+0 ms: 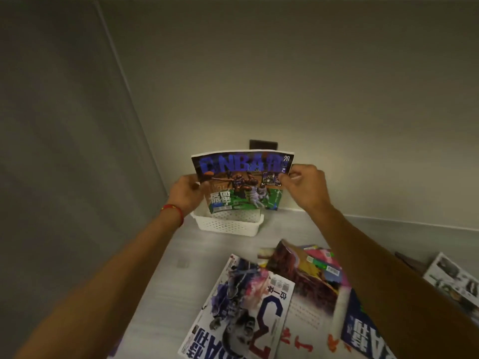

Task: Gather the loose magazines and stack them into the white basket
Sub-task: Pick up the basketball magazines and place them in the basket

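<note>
An NBA basketball magazine (242,182) stands upright, its lower edge dipping into the white perforated basket (228,225) at the back of the table. My left hand (185,194) grips its left edge and my right hand (304,186) pinches its right edge near the top. Several loose magazines lie near me: one with a large "3" on its cover (243,309), a curled reddish one (305,275), a blue one (363,332) under my right forearm, and a grey one (453,278) at the far right.
The light wood table (181,255) meets a beige wall behind the basket and a grey panel (64,151) on the left. A dark wall socket (263,145) sits just above the held magazine.
</note>
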